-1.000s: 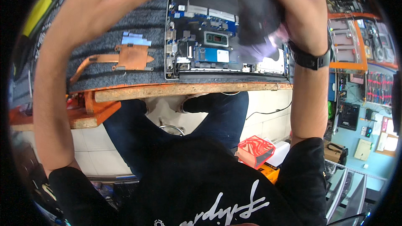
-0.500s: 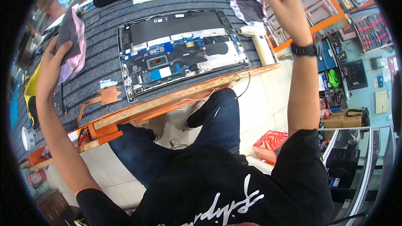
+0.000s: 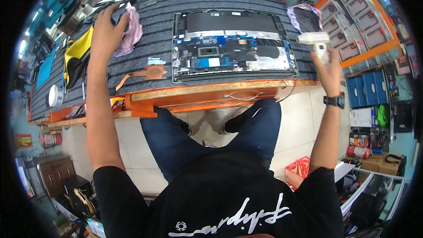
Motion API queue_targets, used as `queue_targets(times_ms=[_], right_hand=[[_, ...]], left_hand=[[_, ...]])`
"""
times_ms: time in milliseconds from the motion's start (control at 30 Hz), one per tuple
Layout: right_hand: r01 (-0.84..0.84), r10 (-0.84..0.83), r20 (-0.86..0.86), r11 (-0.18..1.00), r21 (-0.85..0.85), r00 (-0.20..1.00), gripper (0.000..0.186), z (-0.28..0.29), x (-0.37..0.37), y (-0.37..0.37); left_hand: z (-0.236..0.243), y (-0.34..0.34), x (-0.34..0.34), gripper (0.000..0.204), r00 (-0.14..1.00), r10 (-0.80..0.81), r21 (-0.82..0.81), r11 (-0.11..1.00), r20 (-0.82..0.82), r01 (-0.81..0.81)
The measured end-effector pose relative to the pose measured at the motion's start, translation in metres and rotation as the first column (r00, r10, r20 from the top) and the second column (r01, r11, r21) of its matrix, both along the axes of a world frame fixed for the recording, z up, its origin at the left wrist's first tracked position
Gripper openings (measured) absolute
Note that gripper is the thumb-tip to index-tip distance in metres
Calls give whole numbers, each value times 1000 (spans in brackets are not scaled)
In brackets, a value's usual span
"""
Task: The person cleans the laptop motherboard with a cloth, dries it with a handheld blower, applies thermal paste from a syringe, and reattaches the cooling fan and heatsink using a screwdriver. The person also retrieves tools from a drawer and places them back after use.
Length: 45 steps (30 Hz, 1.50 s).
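My right hand (image 3: 329,68) is wrapped round the handle of a white hand-held blower (image 3: 313,39), shaped like a small hair dryer, at the bench's right end. Its nozzle points left, toward an opened laptop (image 3: 233,46) with its battery, blue circuit board and bare processor showing. My left hand (image 3: 108,28) is over the left part of the mat, thumb and fingers apart, beside a crumpled pink cloth (image 3: 132,33); part of the cloth is hidden behind the hand. A copper heat sink (image 3: 154,72) lies between that cloth and the laptop.
A grey striped mat (image 3: 150,55) covers the orange-edged bench. Another pink-and-dark cloth (image 3: 305,20) lies behind the blower. A yellow-and-black pouch (image 3: 79,55) and a round white tub (image 3: 53,95) are at left. An orange-framed rack (image 3: 352,22) stands at right. A cable (image 3: 288,91) hangs off the front edge.
My right hand has come down from above the rack and taken hold of the blower. The pink cloth my left hand was lifting now lies lower on the mat. The whole view has shifted.
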State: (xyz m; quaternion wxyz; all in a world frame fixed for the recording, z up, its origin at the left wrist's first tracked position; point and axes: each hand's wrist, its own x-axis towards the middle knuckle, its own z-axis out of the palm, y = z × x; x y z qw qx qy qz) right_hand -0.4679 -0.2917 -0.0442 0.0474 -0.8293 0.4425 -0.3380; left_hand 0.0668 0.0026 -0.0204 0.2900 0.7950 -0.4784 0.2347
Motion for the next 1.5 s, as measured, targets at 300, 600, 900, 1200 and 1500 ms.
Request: queue_targets(times_ms=[300,600,900,1200,1500], right_hand=[[-509,532,16,819,-266,847,56,68,97,95],[-550,590,1,753,-362,808,56,56,145,98],[-588,609,-70,721,-368,790,56,60,148,97],[-536,567,3,780,-323,824,56,53,150,97],[-647,654,-113,681,-342,748,55,56,173,108]], left_hand=[[-4,-59,-63,27,821,-569,-23,822,-38,569],[-26,-54,-71,26,758,-646,14,760,-94,650],[-32,-52,-76,27,745,-660,35,746,-95,666],[-29,-52,-89,32,710,-686,120,700,-159,704],[-31,-52,-84,32,699,-697,131,686,-161,715]])
